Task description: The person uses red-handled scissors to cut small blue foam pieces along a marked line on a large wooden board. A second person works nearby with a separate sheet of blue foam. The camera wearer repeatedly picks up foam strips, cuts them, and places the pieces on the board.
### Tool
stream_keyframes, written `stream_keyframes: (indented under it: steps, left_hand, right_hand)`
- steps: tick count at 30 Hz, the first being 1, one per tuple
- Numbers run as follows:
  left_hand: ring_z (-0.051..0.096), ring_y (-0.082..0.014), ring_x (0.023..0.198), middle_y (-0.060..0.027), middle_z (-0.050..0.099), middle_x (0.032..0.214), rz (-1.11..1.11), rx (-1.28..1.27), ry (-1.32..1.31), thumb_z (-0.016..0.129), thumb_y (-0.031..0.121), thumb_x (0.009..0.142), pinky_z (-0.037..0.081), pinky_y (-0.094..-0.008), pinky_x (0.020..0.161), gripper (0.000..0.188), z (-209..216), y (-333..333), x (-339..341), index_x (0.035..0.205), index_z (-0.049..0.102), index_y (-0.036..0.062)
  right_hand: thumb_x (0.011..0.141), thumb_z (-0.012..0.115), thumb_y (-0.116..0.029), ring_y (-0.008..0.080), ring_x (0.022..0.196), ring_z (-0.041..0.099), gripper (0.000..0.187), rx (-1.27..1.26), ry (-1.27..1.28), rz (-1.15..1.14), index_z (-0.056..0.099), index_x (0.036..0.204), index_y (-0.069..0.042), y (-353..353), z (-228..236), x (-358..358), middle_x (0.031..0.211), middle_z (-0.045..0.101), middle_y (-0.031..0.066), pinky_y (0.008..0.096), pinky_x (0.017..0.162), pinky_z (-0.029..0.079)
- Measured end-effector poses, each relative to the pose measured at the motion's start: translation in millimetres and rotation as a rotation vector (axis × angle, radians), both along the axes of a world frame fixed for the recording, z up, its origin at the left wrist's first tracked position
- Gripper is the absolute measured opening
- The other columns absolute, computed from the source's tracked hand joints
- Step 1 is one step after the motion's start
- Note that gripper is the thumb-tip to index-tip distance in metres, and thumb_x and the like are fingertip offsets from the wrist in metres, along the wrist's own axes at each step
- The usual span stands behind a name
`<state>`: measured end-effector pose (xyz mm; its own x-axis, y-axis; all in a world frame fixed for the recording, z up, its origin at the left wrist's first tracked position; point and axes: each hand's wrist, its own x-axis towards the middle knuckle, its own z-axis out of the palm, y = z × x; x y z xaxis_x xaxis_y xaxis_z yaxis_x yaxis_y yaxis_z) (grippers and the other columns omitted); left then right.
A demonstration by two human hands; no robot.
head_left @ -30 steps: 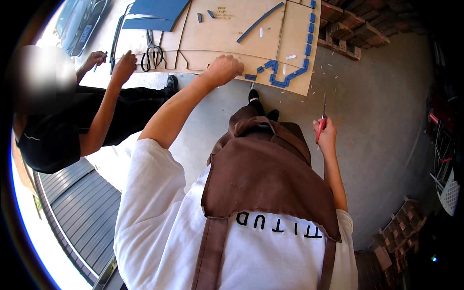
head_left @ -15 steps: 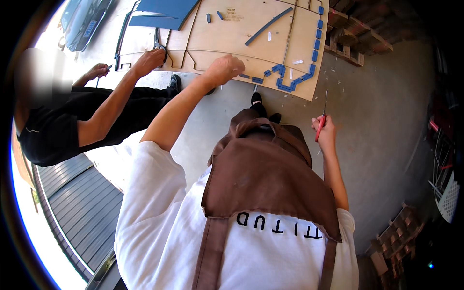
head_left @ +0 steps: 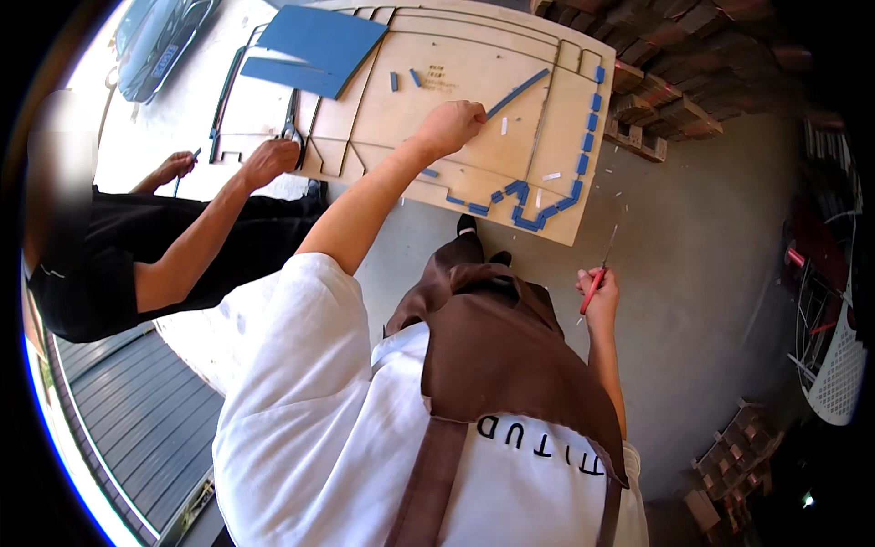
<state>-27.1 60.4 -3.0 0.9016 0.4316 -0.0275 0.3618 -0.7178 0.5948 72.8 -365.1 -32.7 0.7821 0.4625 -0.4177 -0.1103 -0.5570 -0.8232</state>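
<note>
On a wooden board [head_left: 474, 55] with thin dark lines set in it, my left hand [head_left: 454, 128] reaches across from the near side. Its fingers are closed at the near end of a long, narrow blue strip [head_left: 519, 92]; the fingertips cover that end. Below my left forearm lies a short blue piece [head_left: 430, 172]. Several short blue pieces [head_left: 524, 221] follow the lines along the near edge and up the right side. My right hand [head_left: 599, 290], off the board's near right corner, grips red-handled scissors [head_left: 593, 292], blades pointing away from me.
Left of me a co-worker in black has one hand [head_left: 273, 160] at dark-handled scissors [head_left: 292, 128] over the board. Blue sheets [head_left: 319, 46] lie at its far left. Stacked wooden pallets [head_left: 638, 109] stand beyond the right edge. White scraps [head_left: 551, 176] dot board and floor.
My left hand has moved from the board's near edge farther in, onto the near end of the long blue strip. My right hand still holds the scissors. The whole view has shifted somewhat.
</note>
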Motion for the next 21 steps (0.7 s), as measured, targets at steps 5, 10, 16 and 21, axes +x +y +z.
stream_keyframes:
  steps: [5,10,16,21]
  left_hand:
    - [0.061,-0.0303,0.090,-0.0102,0.064,0.094,-0.168,-0.116,0.180,0.065,0.013,0.079,0.050,-0.0386,0.079,0.016,-2,-31,-81,0.093,0.063,0.0059]
    - [0.055,-0.0291,0.102,-0.0079,0.056,0.096,-0.165,0.067,0.175,0.070,0.011,0.075,0.046,-0.0397,0.088,0.025,-8,-69,-110,0.097,0.060,0.0104]
    - [0.055,-0.0286,0.101,-0.0078,0.056,0.096,-0.094,0.170,0.213,0.067,0.009,0.075,0.046,-0.0405,0.087,0.018,-16,-81,-105,0.091,0.060,0.0080]
    - [0.055,-0.0285,0.098,-0.0085,0.056,0.095,-0.107,0.275,0.240,0.066,0.011,0.077,0.047,-0.0401,0.085,0.013,-17,-85,-102,0.088,0.059,0.0074]
  right_hand:
    - [0.084,0.074,-0.019,0.0112,0.067,0.059,0.024,-0.039,0.018,-0.045,0.055,0.087,-0.003,5,-19,-5,0.074,0.064,0.0052,0.0259,0.063,0.047]
    - [0.088,0.072,-0.020,0.0106,0.072,0.059,0.025,0.043,0.088,-0.011,0.053,0.091,-0.004,42,-32,4,0.080,0.063,0.0057,0.0241,0.065,0.047]
    - [0.088,0.070,-0.020,0.0112,0.073,0.062,0.023,-0.064,0.027,0.061,0.053,0.088,-0.005,46,-28,13,0.079,0.063,0.0052,0.0246,0.065,0.049]
    - [0.088,0.070,-0.019,0.0119,0.069,0.062,0.022,0.036,0.018,0.032,0.053,0.087,-0.005,49,-39,13,0.076,0.063,0.0055,0.0258,0.061,0.049]
